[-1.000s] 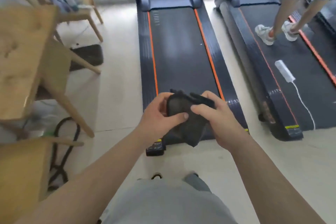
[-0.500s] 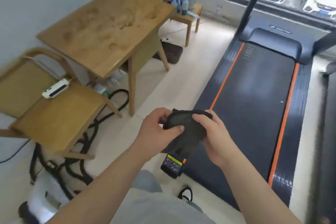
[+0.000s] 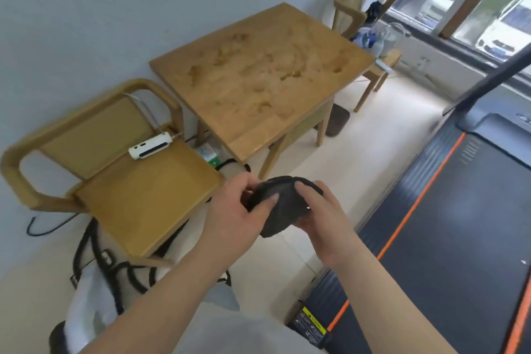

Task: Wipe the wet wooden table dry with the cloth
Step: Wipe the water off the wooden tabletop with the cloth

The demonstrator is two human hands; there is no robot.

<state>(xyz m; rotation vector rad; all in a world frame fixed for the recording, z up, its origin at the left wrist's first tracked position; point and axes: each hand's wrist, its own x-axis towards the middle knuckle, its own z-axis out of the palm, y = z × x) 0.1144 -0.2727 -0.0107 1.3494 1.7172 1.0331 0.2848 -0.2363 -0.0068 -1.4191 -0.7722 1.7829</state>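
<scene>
One treadmill (image 3: 459, 224) with orange stripes fills the right side. Table (image 3: 258, 80), wooden and set against the wall, shows darker wet patches across its top. Chair (image 3: 143, 201) stands just left of the table. Left hand (image 3: 230, 210) and right hand (image 3: 324, 215) meet above the floor, fingers and thumbs curled round the cloth (image 3: 278, 210), a dark bunched wad held clear of the table. White device (image 3: 149, 147) lies at the back of the chair seat.

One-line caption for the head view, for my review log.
Left hand and right hand grip a bunched dark cloth short of the damp-patched wooden table; no wiping yet.
</scene>
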